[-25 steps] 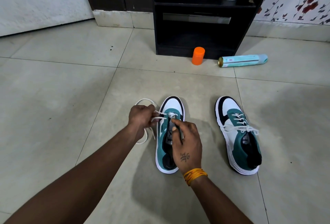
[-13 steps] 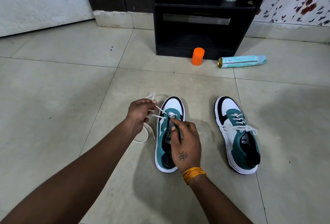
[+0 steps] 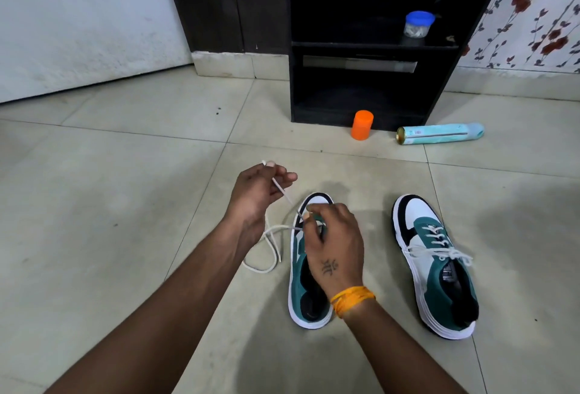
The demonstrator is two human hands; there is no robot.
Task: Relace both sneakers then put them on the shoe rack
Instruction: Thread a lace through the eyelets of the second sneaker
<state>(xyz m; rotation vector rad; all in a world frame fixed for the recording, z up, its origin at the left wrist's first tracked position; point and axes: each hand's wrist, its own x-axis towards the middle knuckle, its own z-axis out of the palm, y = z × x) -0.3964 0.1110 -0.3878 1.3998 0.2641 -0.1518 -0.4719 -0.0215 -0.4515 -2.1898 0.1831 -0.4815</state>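
Loose lace: a white cotton shoelace [image 3: 270, 238] is lying in a slack loop on the pale tiled floor [image 3: 125, 174], just left of the nearer shoe, with one strand rising taut to the left hand.
Left hand: the left hand [image 3: 255, 192] is hovering up and left of the toe, fingers pinched shut on the lace near its tip.
Unlaced shoe: the teal, white and black sneaker [image 3: 309, 287] is lying toe-far, heel-near, its long axis running away from the person.
Right hand: the right hand [image 3: 334, 243] is resting over the tongue, fingertips closed on the lace at the front eyelets.
Key relation: the next eyelet probably sits right of and below the left hand, so the tip must travel down-right.
Laced shoe: the matching tied sneaker [image 3: 436, 261] is sitting well right.
Rack: the dark wooden shoe rack [image 3: 361, 48] is standing beyond both.
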